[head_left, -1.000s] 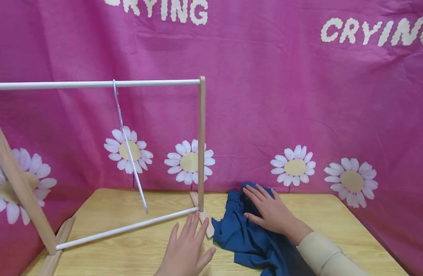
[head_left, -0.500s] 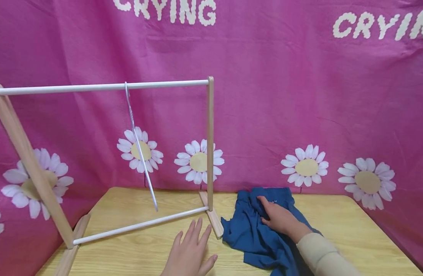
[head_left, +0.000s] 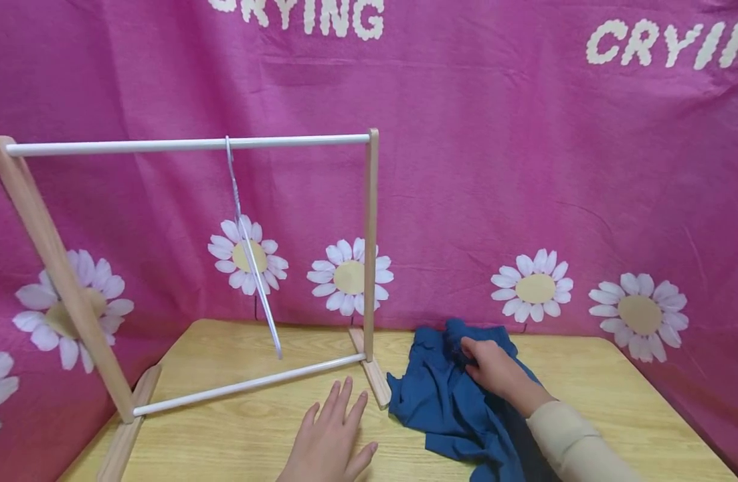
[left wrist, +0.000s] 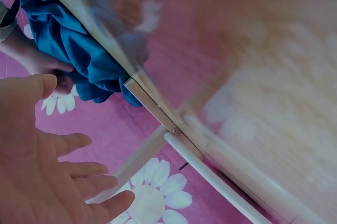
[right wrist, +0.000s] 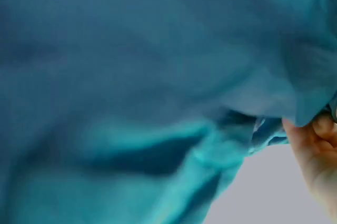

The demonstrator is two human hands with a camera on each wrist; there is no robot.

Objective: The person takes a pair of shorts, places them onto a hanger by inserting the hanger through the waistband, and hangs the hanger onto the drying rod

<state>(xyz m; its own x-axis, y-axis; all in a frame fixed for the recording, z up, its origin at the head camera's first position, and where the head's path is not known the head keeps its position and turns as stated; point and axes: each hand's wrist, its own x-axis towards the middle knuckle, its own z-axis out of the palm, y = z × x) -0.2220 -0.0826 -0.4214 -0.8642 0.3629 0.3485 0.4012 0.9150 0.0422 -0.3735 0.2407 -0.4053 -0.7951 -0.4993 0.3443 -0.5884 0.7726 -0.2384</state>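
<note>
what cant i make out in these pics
- Blue garment: near end cut off by the head view's bottom edge.
- Right hand: fingers partly hidden by the garment and cut off by the right edge, right wrist view.
- Lettering at right: ending cut off by the head view's right edge.
- Left wrist view, upper right: blurred.

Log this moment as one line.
right hand: grips blue garment on table | left hand: spread, holding nothing | hanger: bare, hooked on upper white bar
</note>
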